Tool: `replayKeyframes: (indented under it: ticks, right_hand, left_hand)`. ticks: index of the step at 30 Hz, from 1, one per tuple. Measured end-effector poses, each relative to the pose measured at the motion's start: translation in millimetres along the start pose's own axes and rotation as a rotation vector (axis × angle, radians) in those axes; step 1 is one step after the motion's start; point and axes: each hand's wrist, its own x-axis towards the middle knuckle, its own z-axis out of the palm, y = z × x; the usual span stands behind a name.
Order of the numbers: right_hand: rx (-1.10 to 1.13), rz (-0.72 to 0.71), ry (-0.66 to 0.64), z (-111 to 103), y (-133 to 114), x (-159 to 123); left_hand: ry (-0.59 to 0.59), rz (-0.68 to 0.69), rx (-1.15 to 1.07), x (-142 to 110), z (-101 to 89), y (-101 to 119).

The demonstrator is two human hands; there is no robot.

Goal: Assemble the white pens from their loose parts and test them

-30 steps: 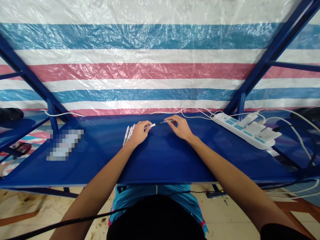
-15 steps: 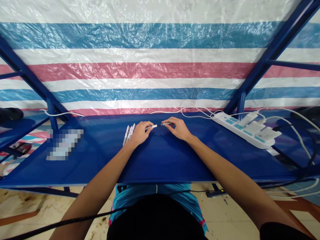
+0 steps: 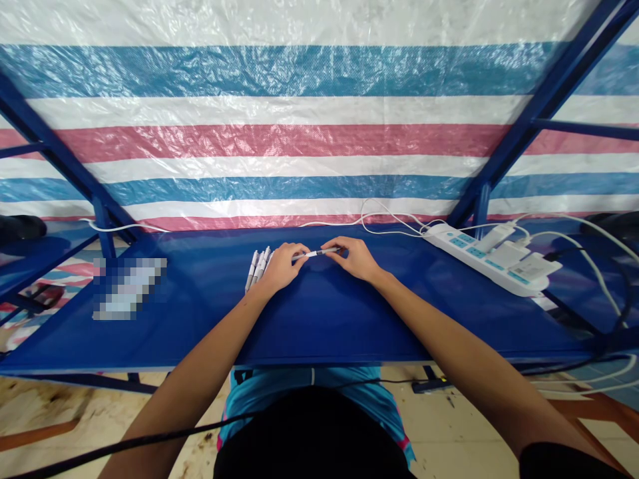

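One white-and-black pen (image 3: 315, 253), long axis running sideways between both hands: left hand (image 3: 283, 266) pinching its white end, right hand (image 3: 355, 259) pinching its dark end; further pens (image 3: 256, 269) just beside left hand.

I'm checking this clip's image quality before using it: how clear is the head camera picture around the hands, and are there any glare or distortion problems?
In the head view, the left hand, right hand and pen look fairly sharp; the striped tarpaulin shows glare along its creases; the wide lens bends the table at its edges; a pixelated patch hides whatever lies at left.
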Motion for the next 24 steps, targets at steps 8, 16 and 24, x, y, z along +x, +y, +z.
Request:
replayKeyframes:
  ticks: [8,16,24]
  right_hand:
    - [0.013,0.005,-0.010,0.4,1.1,-0.1]
    - [0.014,0.015,-0.013,0.4,0.3,-0.3]
    - [0.014,0.019,-0.028,-0.8,-2.4,-0.4]
  left_hand:
    - [-0.002,0.016,0.002,-0.3,1.5,-0.9]
    - [-0.013,0.019,0.006,0.1,2.5,-0.4]
    - [-0.029,0.013,0.005,0.4,2.5,1.7]
